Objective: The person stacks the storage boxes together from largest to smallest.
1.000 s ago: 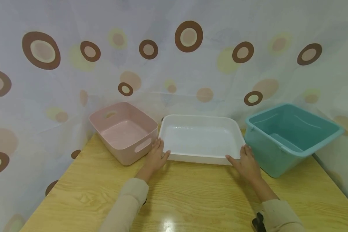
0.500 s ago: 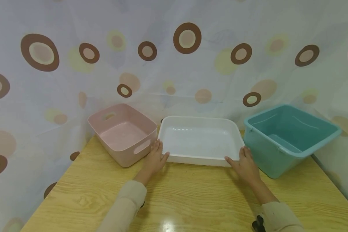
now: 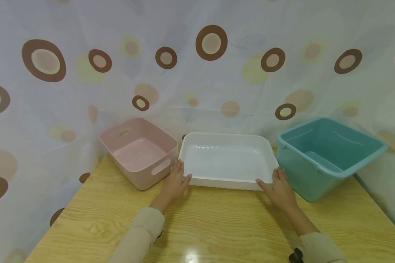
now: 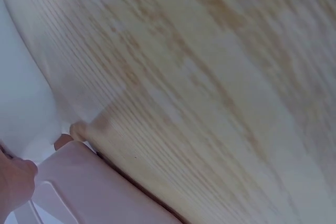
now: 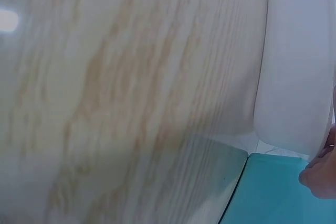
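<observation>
A shallow white rectangular tray (image 3: 228,160) lies on the table between two bins, with nothing in it. My left hand (image 3: 174,184) holds its near left corner, thumb on the front rim and fingers along the side. At the near right corner, my right hand (image 3: 279,190) holds the tray in the same way. The right wrist view shows the fingers (image 5: 321,174) at the rim of the tray (image 5: 294,66). Only part of the left hand (image 4: 16,182) shows in the left wrist view, beside the pink bin (image 4: 100,190).
Left of the tray stands a pink bin (image 3: 151,175) with handle slots. A deeper teal tub (image 3: 303,175) stands close on the right. Wood-grained table (image 3: 224,223) stretches in front. A patterned curtain (image 3: 181,87) hangs behind.
The head view has shifted slightly. Both hands keep their places at the tray's near corners, and the tray and bins show no clear movement.
</observation>
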### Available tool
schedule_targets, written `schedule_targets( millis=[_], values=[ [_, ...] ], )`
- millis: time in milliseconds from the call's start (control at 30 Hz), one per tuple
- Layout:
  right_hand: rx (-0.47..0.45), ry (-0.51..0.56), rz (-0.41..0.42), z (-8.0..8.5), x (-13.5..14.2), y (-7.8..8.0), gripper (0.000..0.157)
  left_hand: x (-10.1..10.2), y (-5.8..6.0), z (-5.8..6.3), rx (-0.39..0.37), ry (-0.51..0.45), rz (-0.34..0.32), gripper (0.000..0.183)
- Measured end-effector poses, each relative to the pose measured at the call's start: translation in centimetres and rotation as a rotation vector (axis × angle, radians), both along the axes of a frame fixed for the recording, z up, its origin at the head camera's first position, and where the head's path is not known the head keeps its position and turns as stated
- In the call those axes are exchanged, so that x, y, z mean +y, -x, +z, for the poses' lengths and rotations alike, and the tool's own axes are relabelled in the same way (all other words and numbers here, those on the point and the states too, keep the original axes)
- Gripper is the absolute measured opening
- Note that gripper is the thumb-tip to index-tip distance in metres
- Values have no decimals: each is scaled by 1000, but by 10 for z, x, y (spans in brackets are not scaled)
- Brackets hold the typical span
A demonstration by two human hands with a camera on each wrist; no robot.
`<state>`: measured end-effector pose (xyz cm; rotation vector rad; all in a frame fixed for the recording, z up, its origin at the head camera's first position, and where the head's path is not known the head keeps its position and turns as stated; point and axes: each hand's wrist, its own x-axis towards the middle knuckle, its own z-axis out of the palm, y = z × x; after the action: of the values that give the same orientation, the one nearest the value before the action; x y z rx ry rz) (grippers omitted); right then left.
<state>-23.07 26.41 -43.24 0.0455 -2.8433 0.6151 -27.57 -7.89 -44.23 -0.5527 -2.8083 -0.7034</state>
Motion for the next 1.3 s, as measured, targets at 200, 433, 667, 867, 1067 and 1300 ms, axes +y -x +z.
schedule_targets(
  millis=[200, 433, 667, 867, 1067, 1300],
  values=[
    [-8, 0, 2, 1, -1, -2, 92, -1, -1, 0, 4, 8, -2, 63],
    [-10, 10, 5, 2, -3, -3, 92, -3, -1, -1, 7, 16, 1, 64],
    [-22, 2, 4, 1, -3, -3, 93, -4, -4, -1, 20, 13, 7, 62],
    [-19, 6, -4, 0, -3, -5, 93, -4, -4, -2, 54, 34, 9, 61],
    [-43, 7, -3, 1, -3, -8, 92, -4, -5, -5, 47, 29, 22, 63],
    [-26, 6, 0, 0, -3, -9, 92, -3, -6, -5, 75, 25, 15, 62]
  ],
)
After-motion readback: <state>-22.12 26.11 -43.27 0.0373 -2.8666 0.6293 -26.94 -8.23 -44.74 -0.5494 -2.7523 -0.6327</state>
